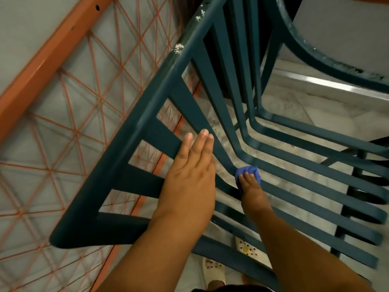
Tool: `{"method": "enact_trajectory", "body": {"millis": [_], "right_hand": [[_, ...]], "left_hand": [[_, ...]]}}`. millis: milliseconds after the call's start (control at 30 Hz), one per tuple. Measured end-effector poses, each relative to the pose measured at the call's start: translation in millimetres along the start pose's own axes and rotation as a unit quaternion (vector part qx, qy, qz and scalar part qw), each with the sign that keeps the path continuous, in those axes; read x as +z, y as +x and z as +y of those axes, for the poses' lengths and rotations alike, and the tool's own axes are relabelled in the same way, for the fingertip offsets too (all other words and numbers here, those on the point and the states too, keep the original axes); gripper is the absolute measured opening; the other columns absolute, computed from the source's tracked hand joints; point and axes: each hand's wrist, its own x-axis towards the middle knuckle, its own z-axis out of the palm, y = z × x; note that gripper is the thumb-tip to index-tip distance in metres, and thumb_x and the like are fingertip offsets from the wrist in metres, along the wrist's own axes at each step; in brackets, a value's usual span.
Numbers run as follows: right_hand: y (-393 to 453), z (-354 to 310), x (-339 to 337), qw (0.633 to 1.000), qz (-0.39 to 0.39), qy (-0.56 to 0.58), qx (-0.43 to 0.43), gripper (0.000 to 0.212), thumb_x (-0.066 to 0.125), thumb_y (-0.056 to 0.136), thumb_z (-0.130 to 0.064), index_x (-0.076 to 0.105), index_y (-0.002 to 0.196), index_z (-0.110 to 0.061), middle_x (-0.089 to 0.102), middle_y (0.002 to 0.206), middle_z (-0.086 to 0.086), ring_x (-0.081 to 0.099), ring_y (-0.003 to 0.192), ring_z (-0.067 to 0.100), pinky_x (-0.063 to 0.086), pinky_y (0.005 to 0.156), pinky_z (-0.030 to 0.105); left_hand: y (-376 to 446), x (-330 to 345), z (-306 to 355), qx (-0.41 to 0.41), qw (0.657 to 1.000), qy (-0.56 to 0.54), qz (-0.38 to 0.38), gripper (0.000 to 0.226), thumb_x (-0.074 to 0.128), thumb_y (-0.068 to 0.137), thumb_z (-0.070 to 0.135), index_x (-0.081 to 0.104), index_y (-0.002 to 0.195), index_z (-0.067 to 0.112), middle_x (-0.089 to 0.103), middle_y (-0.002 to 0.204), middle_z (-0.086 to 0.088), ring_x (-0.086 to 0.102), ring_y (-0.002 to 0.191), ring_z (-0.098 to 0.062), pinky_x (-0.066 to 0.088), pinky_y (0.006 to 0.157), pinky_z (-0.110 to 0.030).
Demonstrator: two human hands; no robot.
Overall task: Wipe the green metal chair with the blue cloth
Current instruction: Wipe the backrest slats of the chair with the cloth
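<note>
Straight fingers of left hand point(189, 175) laid flat on backrest slat of green metal chair point(134, 131), right hand point(251, 192) pressing bunched blue cloth point(248, 172) onto slat bend, orange mesh frame point(42, 60) just beside.

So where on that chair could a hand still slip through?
The widest gaps are between the backrest slats near the top rail, left of the left hand. The seat slats leave narrower slots with floor showing. It is tightest at the bend where the right hand presses the blue cloth, where slats converge.
</note>
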Motion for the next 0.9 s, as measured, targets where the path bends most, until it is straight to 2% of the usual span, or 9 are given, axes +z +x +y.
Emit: {"method": "enact_trajectory", "body": {"millis": [133,200,300,400,500,600,733,800,900], "right_hand": [[-15.0,-7.3,-10.7,0.994,0.031,-0.062,0.082,0.092,0.062,0.085,0.003,0.003,0.153,-0.015,-0.003,0.161,0.009,0.000,0.148,0.027,0.016,0.117,0.041],[-11.6,-28.5,-18.0,0.990,0.013,-0.066,0.127,0.091,0.068,0.079,0.002,0.014,0.152,-0.010,0.012,0.159,0.014,0.015,0.146,0.030,0.028,0.113,0.041],[-10.6,-76.9,-15.9,0.987,-0.051,0.034,0.145,0.048,0.067,0.078,-0.001,0.050,0.123,-0.011,0.056,0.121,0.017,0.059,0.103,0.033,0.052,0.092,0.043],[-25.3,-108.7,-14.4,0.963,-0.026,0.202,0.178,0.032,0.062,0.082,0.004,0.051,0.105,-0.014,0.059,0.093,0.017,0.063,0.084,0.039,0.057,0.078,0.052],[-38.6,-118.7,-8.0,0.952,-0.009,0.265,0.152,0.050,0.053,0.091,-0.006,0.044,0.138,-0.021,0.058,0.119,0.016,0.060,0.104,0.036,0.052,0.089,0.050],[-48.3,-121.4,3.1,0.956,0.013,0.257,0.145,0.048,0.051,0.094,-0.013,0.041,0.140,-0.021,0.056,0.126,0.014,0.058,0.107,0.032,0.052,0.089,0.044],[-29.0,-109.0,2.7,0.972,-0.040,0.132,0.191,0.015,0.047,0.097,-0.012,0.050,0.112,-0.010,0.061,0.112,0.016,0.059,0.083,0.029,0.054,0.071,0.038],[-21.8,-95.5,3.0,0.985,-0.118,-0.024,0.127,0.024,0.051,0.097,-0.017,0.048,0.120,-0.010,0.054,0.126,0.014,0.059,0.102,0.028,0.049,0.084,0.034],[-24.5,-71.0,8.8,0.965,-0.172,-0.197,0.017,0.050,0.059,0.091,-0.028,0.043,0.135,-0.009,0.046,0.136,0.011,0.047,0.123,0.027,0.038,0.102,0.034]], "left_hand": [[0.6,0.4,-0.5,-0.004,1.000,0.011,-0.011,0.063,0.020,0.095,0.035,0.003,0.147,0.004,-0.030,0.149,-0.023,-0.037,0.131,-0.039,-0.040,0.090,-0.055],[1.0,-0.4,-0.1,-0.006,1.000,0.019,-0.014,0.063,0.019,0.095,0.035,0.003,0.147,0.004,-0.029,0.150,-0.023,-0.036,0.132,-0.039,-0.040,0.089,-0.055],[2.1,-1.1,0.9,-0.008,0.999,0.028,-0.020,0.064,0.019,0.094,0.036,0.003,0.147,0.004,-0.028,0.150,-0.022,-0.036,0.132,-0.038,-0.039,0.090,-0.055],[2.8,-2.6,1.1,-0.007,0.999,0.035,-0.034,0.064,0.021,0.094,0.035,0.002,0.147,0.004,-0.029,0.150,-0.021,-0.036,0.133,-0.037,-0.040,0.089,-0.054],[3.9,-4.0,3.3,-0.009,0.998,0.044,-0.046,0.067,0.024,0.095,0.037,0.000,0.147,0.003,-0.029,0.150,-0.020,-0.041,0.128,-0.037,-0.039,0.086,-0.054],[6.2,-3.9,6.8,-0.018,0.997,0.038,-0.057,0.065,0.026,0.096,0.035,0.000,0.147,0.004,-0.031,0.150,-0.018,-0.046,0.120,-0.036,-0.039,0.084,-0.054],[6.6,-1.5,5.6,-0.024,0.998,0.028,-0.046,0.063,0.024,0.095,0.033,0.004,0.148,0.006,-0.029,0.151,-0.019,-0.042,0.126,-0.035,-0.036,0.089,-0.055],[5.2,-0.4,4.7,-0.026,0.999,0.023,-0.038,0.063,0.024,0.095,0.033,0.004,0.148,0.006,-0.029,0.151,-0.019,-0.039,0.130,-0.036,-0.036,0.091,-0.056],[3.8,1.7,4.5,-0.029,0.999,0.022,-0.026,0.065,0.025,0.094,0.033,0.001,0.147,0.006,-0.028,0.151,-0.020,-0.037,0.133,-0.037,-0.036,0.094,-0.056]]}}
